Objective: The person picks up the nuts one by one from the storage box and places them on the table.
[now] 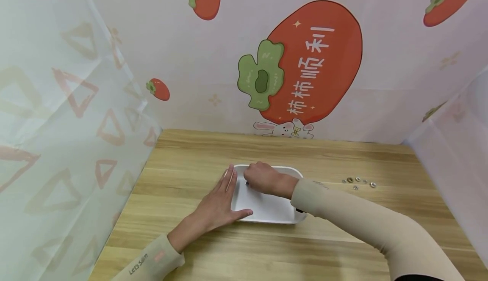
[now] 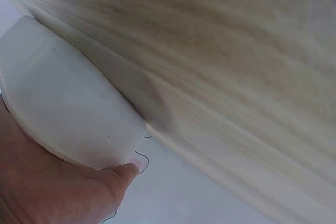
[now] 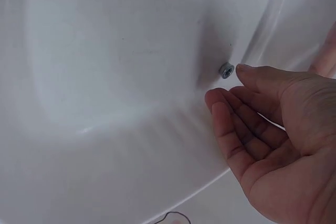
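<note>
A white tray [image 1: 267, 209] lies on the wooden table in front of me. My left hand [image 1: 219, 205] rests along its left end, fingers straight and thumb spread over the near rim. The left wrist view shows that hand [image 2: 58, 192] against the tray's outer wall [image 2: 68, 98]. Over the tray's left part is my right hand [image 1: 267, 178], back of the hand upward. Seen from the right wrist, a small metal nut [image 3: 226, 70] sits in the tray just beyond the thumb tip. The fingers of this hand [image 3: 278, 135] are loosely bent, with a gap between thumb and fingertips.
Several small metal nuts or rings, among them a brownish one [image 1: 350, 180], lie on the table [image 1: 324, 238] right of the tray. Printed cloth walls [image 1: 213, 116] stand behind the table and at both sides.
</note>
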Action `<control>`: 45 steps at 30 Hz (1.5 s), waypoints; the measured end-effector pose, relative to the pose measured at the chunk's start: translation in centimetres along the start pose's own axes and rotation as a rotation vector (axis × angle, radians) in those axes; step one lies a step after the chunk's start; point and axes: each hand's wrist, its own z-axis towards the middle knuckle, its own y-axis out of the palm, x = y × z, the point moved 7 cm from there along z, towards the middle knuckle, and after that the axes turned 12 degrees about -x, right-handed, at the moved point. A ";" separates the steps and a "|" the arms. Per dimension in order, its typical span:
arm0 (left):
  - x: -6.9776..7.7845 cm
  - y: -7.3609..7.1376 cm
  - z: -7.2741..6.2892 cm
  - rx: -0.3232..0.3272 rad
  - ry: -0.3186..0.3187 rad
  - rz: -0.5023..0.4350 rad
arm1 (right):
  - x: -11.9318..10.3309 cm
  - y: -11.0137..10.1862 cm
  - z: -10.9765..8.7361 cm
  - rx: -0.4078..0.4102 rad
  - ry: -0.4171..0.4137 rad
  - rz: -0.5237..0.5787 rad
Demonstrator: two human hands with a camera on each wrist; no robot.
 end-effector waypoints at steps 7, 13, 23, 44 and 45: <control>0.0 0.1 0.0 0.011 0.001 -0.005 | -0.2 0.8 0.7 0.016 -0.011 -0.031; 0.0 0.0 0.0 0.018 0.005 -0.006 | -0.2 1.0 0.9 0.023 -0.007 -0.041; 0.1 0.0 0.0 0.020 0.006 0.005 | -0.4 1.3 1.2 0.026 0.001 -0.083; 0.3 -0.2 0.0 0.005 -0.002 0.040 | -0.8 1.4 1.1 0.020 -0.039 -0.101; 0.3 -0.2 0.0 0.005 -0.002 0.040 | -0.8 1.5 1.1 0.021 -0.040 -0.094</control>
